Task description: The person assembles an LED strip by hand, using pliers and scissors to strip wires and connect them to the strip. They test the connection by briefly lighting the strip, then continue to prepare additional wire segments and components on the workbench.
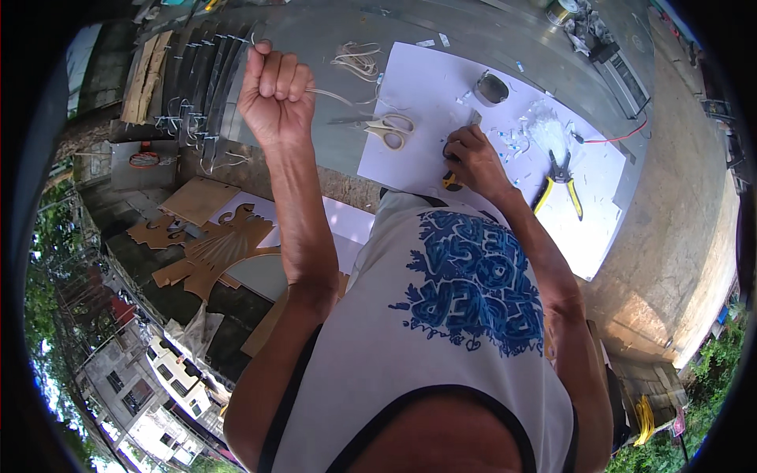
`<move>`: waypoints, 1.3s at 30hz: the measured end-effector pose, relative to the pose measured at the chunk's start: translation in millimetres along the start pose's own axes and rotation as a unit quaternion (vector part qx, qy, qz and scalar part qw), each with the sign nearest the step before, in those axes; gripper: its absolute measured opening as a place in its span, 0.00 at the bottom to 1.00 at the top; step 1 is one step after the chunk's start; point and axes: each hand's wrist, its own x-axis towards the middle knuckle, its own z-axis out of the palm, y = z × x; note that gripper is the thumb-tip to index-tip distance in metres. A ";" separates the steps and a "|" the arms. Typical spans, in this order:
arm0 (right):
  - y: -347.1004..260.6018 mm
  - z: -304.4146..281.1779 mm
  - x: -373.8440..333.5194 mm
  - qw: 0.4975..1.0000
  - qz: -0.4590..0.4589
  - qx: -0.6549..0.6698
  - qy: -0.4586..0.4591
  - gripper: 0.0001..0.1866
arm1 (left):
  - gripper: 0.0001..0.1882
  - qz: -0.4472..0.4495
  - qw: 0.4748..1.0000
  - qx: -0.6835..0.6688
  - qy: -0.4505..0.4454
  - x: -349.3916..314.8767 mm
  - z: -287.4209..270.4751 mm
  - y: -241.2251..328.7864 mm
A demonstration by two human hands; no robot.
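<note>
Cord [335, 95], a pale flat strand, runs from the raised left hand [276, 91] down toward the scissors [388, 130] lying on the counter [315, 47]. That hand is clenched into a fist around the strand, lifted well above the surface. The right hand [473, 162] rests on the white sheet [441, 87] near the counter's near edge, its grip closed on a small tool with a yellow and black handle [450, 180]; what the tool's tip touches is hidden under the fingers. A loose bundle of the same pale cord [356, 59] lies toward the far edge, just off the sheet's corner. On the sheet, beyond the right hand, sits a small dark ring-shaped piece [493, 88], with white scraps [512, 138] scattered beside it. Yellow-handled pliers [561, 181] lie on the sheet toward the right edge, and a red wire [619, 135] trails near them. Dark curved blades [205, 71] hang along the counter's left end. Below that end lie brown cut-out wooden shapes [213, 252].
</note>
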 end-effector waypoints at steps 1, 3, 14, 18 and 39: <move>-2.7 0.3 -4.7 0.999 -0.008 -0.045 0.008 0.14 | 0.11 0.001 1.000 0.002 -0.003 0.5 0.4 5.6; -5.5 -4.5 -5.2 0.997 -0.023 -0.064 -0.027 0.16 | 0.11 0.005 1.000 0.014 -0.014 3.4 4.8 15.9; -68.0 -57.7 25.7 0.858 0.211 0.469 0.003 0.20 | 0.12 -0.041 0.998 -0.030 0.023 -5.8 -2.8 -46.4; -57.7 -55.9 27.7 0.810 0.220 0.543 -0.025 0.16 | 0.12 -0.048 0.997 -0.040 0.035 -4.2 -9.1 -62.2; -80.9 -153.2 -72.4 0.821 0.272 0.331 0.377 0.08 | 0.30 0.048 0.570 0.806 -0.153 -54.4 24.4 -195.5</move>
